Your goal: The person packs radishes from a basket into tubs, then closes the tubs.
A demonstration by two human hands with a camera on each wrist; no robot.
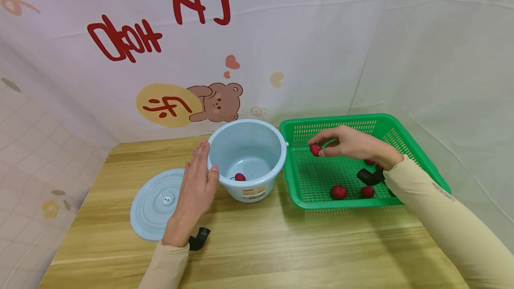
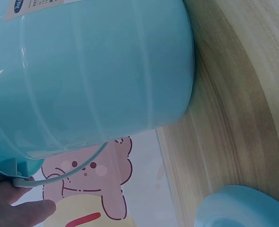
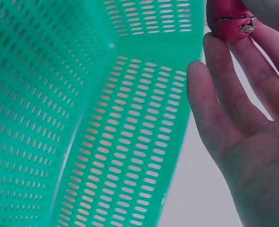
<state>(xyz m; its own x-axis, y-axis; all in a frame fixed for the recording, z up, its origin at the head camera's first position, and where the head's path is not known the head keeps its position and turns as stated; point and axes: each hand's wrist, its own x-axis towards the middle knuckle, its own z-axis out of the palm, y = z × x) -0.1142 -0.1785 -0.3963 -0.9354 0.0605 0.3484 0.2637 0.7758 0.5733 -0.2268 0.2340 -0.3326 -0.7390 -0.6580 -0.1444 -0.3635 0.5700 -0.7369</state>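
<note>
My right hand (image 1: 348, 142) pinches a small red radish (image 1: 315, 149) between thumb and fingertips, above the left part of a green slotted basket (image 1: 295, 197). The right wrist view shows the brown stem scar on the held radish (image 3: 229, 21). My left hand (image 1: 194, 186), fingers straight, rests against the left rim of a light blue bucket (image 1: 249, 144). The left wrist view has that thumb and fingers beside the bucket's thin handle (image 2: 66, 175). One radish (image 1: 240, 177) lies on the bucket's bottom. Several more, including a front radish (image 1: 338, 192), lie in the basket, some partly hidden by my right forearm.
A round blue lid (image 1: 150, 206) lies on the wooden table (image 1: 281, 253) left of the bucket, partly behind my left hand. The basket stands close to the bucket's right side. A printed white wall covering (image 1: 313, 35) rises behind them.
</note>
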